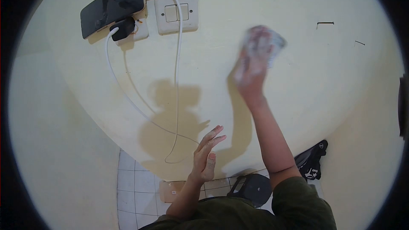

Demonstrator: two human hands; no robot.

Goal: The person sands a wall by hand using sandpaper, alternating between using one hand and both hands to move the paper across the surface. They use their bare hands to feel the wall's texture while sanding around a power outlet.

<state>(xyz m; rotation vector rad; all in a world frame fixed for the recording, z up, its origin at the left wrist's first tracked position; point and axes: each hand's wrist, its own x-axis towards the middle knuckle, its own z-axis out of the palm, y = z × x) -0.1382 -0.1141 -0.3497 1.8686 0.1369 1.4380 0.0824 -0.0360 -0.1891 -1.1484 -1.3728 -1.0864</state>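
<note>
On the pale yellow wall point(213, 72), my right hand point(254, 66) presses a flat grey-white piece point(277, 44), cloth or paper. Motion blur hides its kind, but its edge sticks out to the right of my fingers. White dust appears to coat that hand. Lower down, my left hand point(207, 155) is held up in front of the wall with its fingers stretched out, holding nothing. The white cable point(178, 72) hangs just to the left of it.
At upper left a phone point(114, 6) rests on a black charger point(123, 28) in a wall socket, beside a switch plate point(177, 12). Nails point(325, 23) jut out at right. Below are a dark stool point(254, 187), a cardboard box point(171, 191) and a black bag point(313, 162).
</note>
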